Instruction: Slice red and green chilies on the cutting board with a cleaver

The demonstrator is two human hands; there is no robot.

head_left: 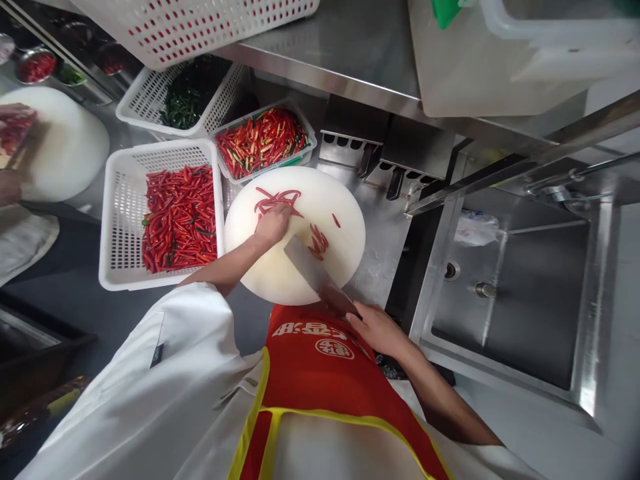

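Note:
A round white cutting board (280, 270) lies in front of me on the steel counter. Near its far side my left hand (273, 225) is closed over several long red chili peppers (277, 199); the fingertips are partly hidden. My right hand (379, 327) grips the handle of a cleaver (316, 272) at the near right, its wide blade reaching over the board toward the middle. Just beyond the blade sits a small group of cut red chili pieces (319, 241). One single piece (336, 220) rests apart, farther right on the board.
Left of the board stands a white basket (111, 220) of red chilies. Behind are a tub (313, 137) of mixed chilies and a basket (133, 100) of green ones. A steel shelf (330, 57) overhangs. A sink (540, 287) lies right. Far left, another person's hand (9, 187) is beside meat.

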